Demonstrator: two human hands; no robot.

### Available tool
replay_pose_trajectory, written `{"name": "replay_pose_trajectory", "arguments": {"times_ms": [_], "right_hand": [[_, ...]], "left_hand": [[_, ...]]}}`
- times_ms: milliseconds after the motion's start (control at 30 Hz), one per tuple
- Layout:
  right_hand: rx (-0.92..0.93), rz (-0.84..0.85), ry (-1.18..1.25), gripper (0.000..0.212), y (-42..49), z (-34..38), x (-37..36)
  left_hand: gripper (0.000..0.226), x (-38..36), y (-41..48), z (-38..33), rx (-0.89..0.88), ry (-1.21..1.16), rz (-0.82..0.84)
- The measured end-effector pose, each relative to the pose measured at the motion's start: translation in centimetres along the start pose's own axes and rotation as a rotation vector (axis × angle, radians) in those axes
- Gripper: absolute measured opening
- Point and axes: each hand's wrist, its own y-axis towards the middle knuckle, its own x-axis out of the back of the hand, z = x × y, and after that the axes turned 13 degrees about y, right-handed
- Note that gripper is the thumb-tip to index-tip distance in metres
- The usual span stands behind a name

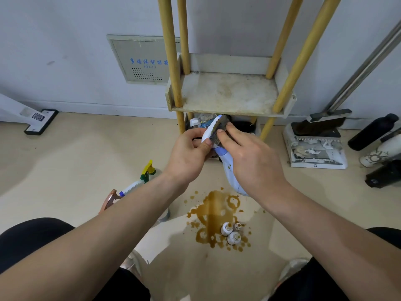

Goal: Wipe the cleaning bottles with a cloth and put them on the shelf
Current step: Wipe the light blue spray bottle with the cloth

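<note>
Black-clad knees (32, 242) flank brown-stained beige floor (86, 148); at twelve o'clock, left hand (186, 155) grips pale-blue plastic spray bottle (227, 168), right hand (253, 161) pinches dark cloth (219, 131).

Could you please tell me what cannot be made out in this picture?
All in the head view:
- The bottle label: covered by the left hand, right hand and cloth.
- Items under the shelf: hidden by its board and the hands.
- Yellow-capped sprayer body: behind the left forearm.
- Dark bottle at right: cut off by the edge.

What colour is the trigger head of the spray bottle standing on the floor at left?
The trigger head is yellow, above a green collar; head view.
</note>
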Motion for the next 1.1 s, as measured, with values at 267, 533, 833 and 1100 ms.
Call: {"name": "replay_pose_trajectory", "arguments": {"times_ms": [267, 533, 833, 1100], "right_hand": [[0.127, 0.083, -0.114, 0.046, -1.1, 0.1, -0.1], [-0.104, 0.055, 0.042, 0.048, -2.0, -1.6, 0.6], [-0.483, -0.065, 0.442, 0.039, 0.7, -2.7, 2.6], [-0.442, 0.121, 0.676, 0.040, 0.5, -1.3, 2.6]], "left_hand": [[0.026, 0.4, 0.1, -0.2, 0.066, 0.021, -0.008], [0.018, 1.6, 1.3, -0.6, -0.133, 0.255, -0.218], [0.015, 0.7, 0.0, 0.9, -0.328, 0.460, -0.031], [0.022, 0.4, -0.3, 1.2, -0.354, 0.390, 0.056]]}}
